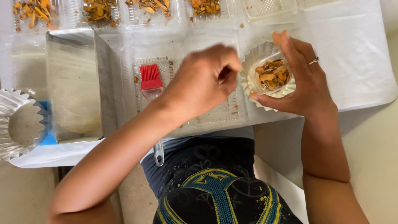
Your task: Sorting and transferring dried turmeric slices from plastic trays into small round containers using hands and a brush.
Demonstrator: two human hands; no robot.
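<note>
While right hand [304, 79] cups foil cup [268, 74], left hand [205, 81] near

Your right hand [304, 79] cups the pleated white paper cup [265, 76] at the right of the table, and orange-brown dried pieces [272, 74] lie inside that cup. Your left hand [203, 81] hovers just left of it, above a clear ridged plastic tray [215, 114]. On that tray's left part lies the red-bristled silicone brush [151, 81], its handle reaching back towards you past the table edge. Left of the brush stands an open shiny metal box [74, 83]. Further left, at the table's edge, sits a fluted metal tart mould [16, 124]. Along the far side runs a row of clear plastic trays [103, 12] holding more dried pieces.
</note>
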